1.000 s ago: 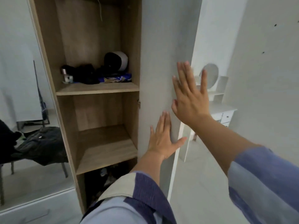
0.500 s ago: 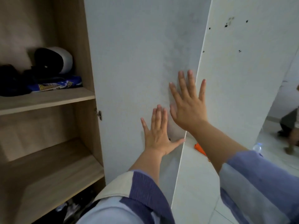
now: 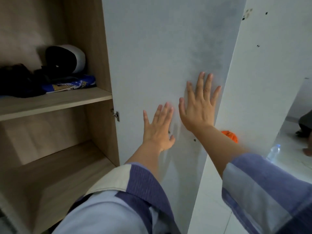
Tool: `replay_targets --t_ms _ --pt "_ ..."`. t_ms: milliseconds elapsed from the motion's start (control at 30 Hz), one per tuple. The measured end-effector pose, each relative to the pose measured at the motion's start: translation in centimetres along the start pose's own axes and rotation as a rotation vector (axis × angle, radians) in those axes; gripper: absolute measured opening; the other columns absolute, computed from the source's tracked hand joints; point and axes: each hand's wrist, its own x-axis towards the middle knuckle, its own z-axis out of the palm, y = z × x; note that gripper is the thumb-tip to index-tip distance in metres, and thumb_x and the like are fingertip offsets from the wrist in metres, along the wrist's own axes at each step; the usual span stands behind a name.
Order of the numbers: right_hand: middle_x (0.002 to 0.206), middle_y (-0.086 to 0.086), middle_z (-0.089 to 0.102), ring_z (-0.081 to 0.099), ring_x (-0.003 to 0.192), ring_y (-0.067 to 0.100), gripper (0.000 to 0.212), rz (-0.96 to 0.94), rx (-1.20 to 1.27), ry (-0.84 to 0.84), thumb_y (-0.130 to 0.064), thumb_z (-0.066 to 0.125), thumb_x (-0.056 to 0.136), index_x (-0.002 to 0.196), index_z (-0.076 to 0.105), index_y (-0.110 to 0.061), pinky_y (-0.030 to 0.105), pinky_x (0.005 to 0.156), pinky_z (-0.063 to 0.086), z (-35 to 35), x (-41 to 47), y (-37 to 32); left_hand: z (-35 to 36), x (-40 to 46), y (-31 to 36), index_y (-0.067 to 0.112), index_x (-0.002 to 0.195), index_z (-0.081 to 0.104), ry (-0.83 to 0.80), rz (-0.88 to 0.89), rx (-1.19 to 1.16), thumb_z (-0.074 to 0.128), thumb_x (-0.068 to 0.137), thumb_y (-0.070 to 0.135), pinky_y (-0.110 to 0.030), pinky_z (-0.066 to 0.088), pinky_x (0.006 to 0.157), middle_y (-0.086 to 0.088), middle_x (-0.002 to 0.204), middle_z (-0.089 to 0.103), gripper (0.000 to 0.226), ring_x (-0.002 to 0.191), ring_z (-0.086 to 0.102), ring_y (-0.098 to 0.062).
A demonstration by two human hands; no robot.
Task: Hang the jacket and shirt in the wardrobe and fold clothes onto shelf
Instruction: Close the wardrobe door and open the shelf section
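Observation:
The wooden wardrobe (image 3: 99,39) stands open on the left, and its pale door (image 3: 160,48) fills the middle of the view. My left hand (image 3: 158,129) lies flat on the door with fingers spread, holding nothing. My right hand (image 3: 200,105) rests flat on the door just above and to the right, near its free edge, also holding nothing. The upper shelf (image 3: 55,103) carries dark clothes (image 3: 18,80), a blue patterned folded item (image 3: 70,83) and a black and white helmet-like object (image 3: 67,58). The lower shelf (image 3: 59,168) is bare wood. No jacket or shirt shows.
A white panel or wall (image 3: 263,81) stands right of the door. Behind its edge are an orange object (image 3: 230,135) and a clear plastic bottle (image 3: 273,152) on the pale floor. A dark shape (image 3: 305,124) sits at the far right. A metal hinge (image 3: 116,114) joins door and frame.
The view has swung right and moved closer to the door. Both hands stay flat on the door, which now covers more of the view; the chair with dark clothes is out of sight.

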Motion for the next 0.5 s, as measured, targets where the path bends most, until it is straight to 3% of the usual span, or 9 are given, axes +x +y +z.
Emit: replay_targets --t_ms 167,300,500 --pt "0.160 0.013 0.009 -0.003 0.149 0.027 0.065 -0.162 0.130 -0.137 -0.042 0.016 0.090 0.149 0.029 -0.017 0.056 0.115 -0.010 2.6 -2.3 -6.0 -2.3 -3.8 -7.8 0.021 0.151 -0.016 -0.021 -0.160 0.147 0.040 0.090 0.053 -0.066 -0.008 0.111 0.001 0.158 -0.023 0.089 0.146 -0.021 -0.018" --pt "0.161 0.008 0.000 -0.011 0.148 0.023 0.055 -0.323 0.256 -0.289 -0.038 0.021 0.099 0.151 0.018 -0.023 0.053 0.117 -0.009 3.4 -2.6 -12.4 -4.3 -7.9 -12.2 0.019 0.152 -0.008 -0.048 -0.362 0.155 0.041 0.090 0.047 -0.061 -0.011 0.112 -0.001 0.161 -0.010 0.085 0.147 -0.017 -0.017" --pt "0.160 0.006 0.013 0.000 0.149 0.020 0.049 -0.612 0.551 -0.377 -0.035 0.030 0.100 0.147 0.031 -0.021 0.049 0.118 -0.003 2.6 -4.7 -20.9 -6.6 -16.9 -14.9 0.021 0.153 -0.005 -0.136 -0.743 0.257 0.041 0.090 0.045 -0.060 -0.009 0.114 0.000 0.161 -0.007 0.081 0.148 -0.014 -0.018"
